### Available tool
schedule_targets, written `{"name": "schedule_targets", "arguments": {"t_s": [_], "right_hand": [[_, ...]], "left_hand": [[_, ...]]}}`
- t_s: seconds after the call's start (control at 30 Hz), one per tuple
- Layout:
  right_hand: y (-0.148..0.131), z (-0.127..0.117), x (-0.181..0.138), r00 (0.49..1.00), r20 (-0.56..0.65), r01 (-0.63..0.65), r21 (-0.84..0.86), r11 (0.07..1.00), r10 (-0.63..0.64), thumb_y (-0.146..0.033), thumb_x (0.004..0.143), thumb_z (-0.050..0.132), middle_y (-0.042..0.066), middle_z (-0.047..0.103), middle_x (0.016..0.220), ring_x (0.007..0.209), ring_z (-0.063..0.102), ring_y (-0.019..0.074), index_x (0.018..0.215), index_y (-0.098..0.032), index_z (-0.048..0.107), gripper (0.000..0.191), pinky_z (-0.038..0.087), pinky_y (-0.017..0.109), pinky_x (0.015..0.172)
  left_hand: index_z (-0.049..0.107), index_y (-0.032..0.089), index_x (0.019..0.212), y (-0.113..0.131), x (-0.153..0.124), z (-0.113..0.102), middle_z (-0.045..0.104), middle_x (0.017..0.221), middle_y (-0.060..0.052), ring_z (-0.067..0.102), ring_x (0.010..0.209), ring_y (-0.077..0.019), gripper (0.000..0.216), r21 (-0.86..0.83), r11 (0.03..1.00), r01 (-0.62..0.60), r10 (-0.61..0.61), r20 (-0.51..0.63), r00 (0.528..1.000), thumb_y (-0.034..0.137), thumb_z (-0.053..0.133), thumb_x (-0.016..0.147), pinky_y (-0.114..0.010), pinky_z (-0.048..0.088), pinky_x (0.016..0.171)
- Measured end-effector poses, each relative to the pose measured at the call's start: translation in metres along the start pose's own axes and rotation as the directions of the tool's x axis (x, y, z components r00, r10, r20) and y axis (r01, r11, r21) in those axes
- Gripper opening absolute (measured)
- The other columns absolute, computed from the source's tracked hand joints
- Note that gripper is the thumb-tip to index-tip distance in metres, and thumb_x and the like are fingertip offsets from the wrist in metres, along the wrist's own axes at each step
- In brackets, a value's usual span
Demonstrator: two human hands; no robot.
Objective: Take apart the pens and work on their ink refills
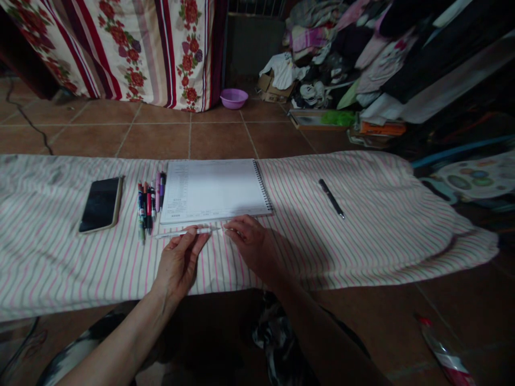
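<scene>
My left hand (179, 262) pinches a slim white pen (203, 230) between thumb and fingers. The pen lies nearly level, just in front of the notebook's near edge, with its tip pointing right. Close to that tip, my right hand (253, 244) has its thumb and fingertips pressed together; whatever they hold is too small to make out. Beyond both hands lies a spiral notebook (221, 187), its page mostly blank with printed text along the left, the coil on the right. Left of it rest several pens (148, 206) in a loose bunch.
A phone (101, 205) lies face up at left, a dark pen (332, 198) at right, all on a striped cloth (370, 225). Past the far edge are a purple basin (234, 98), a floral curtain (161, 48) and piled clothes (314, 37). A bottle (446, 354) is on the floor.
</scene>
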State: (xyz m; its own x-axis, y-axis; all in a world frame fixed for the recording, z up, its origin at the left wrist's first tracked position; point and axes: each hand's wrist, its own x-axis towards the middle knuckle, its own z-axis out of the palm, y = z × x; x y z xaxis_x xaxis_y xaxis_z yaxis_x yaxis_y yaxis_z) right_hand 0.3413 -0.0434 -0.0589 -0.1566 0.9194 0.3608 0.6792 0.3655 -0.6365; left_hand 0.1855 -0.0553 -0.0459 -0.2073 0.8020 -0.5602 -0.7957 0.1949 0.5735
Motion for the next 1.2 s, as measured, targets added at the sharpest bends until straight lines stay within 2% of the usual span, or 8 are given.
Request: {"name": "schedule_targets", "arguments": {"t_s": [0.2,0.53,0.87,1.03,1.2], "right_hand": [[0.003,0.000,-0.003,0.999,0.009,0.041,-0.119,0.992,-0.040,-0.026,0.080,0.058,0.006,0.058,0.096,0.092,0.053,0.0187,0.085,-0.023,0.067,0.011,0.046,0.034,0.081],[-0.006,-0.003,-0.001,0.997,0.071,0.053,-0.233,0.971,-0.037,-0.021,0.076,0.061,0.008,0.058,0.105,0.099,0.048,0.0240,0.081,-0.022,0.068,0.009,0.045,0.040,0.081],[0.003,-0.001,-0.005,0.996,0.073,0.072,-0.204,0.976,-0.058,-0.023,0.078,0.059,0.007,0.058,0.105,0.100,0.049,0.0233,0.091,-0.022,0.066,0.015,0.044,0.040,0.085],[0.006,0.001,-0.006,0.993,0.008,0.118,-0.133,0.984,-0.118,-0.022,0.081,0.055,0.005,0.060,0.098,0.096,0.052,0.0201,0.095,-0.024,0.062,0.016,0.045,0.037,0.084],[-0.003,0.002,-0.003,0.976,-0.037,0.211,-0.059,0.976,-0.213,-0.027,0.083,0.053,0.004,0.062,0.093,0.093,0.054,0.0173,0.096,-0.021,0.060,0.016,0.045,0.034,0.083]], "left_hand": [[0.061,0.009,0.059,0.007,-0.001,0.000,0.066,0.071,-0.004,0.064,0.072,-0.0114,0.021,0.019,1.000,-0.008,0.009,-0.024,1.000,-0.002,0.053,0.076,-0.033,0.053,0.082],[0.059,0.008,0.054,0.011,-0.001,-0.005,0.065,0.067,-0.003,0.064,0.071,-0.0113,0.025,0.004,1.000,-0.014,0.014,-0.046,0.999,-0.002,0.053,0.076,-0.037,0.052,0.084],[0.063,0.008,0.059,0.010,0.000,-0.005,0.066,0.068,-0.003,0.064,0.071,-0.0117,0.022,0.011,1.000,-0.015,0.015,-0.030,0.999,-0.003,0.053,0.076,-0.037,0.053,0.083],[0.063,0.007,0.059,0.009,0.000,-0.006,0.066,0.069,-0.004,0.064,0.073,-0.0123,0.022,0.019,1.000,-0.003,0.003,-0.023,1.000,-0.002,0.053,0.076,-0.036,0.053,0.083],[0.064,0.007,0.059,0.008,-0.002,-0.006,0.066,0.070,-0.004,0.064,0.072,-0.0118,0.021,0.030,1.000,0.001,-0.001,-0.004,1.000,-0.002,0.054,0.075,-0.034,0.054,0.081]]}}
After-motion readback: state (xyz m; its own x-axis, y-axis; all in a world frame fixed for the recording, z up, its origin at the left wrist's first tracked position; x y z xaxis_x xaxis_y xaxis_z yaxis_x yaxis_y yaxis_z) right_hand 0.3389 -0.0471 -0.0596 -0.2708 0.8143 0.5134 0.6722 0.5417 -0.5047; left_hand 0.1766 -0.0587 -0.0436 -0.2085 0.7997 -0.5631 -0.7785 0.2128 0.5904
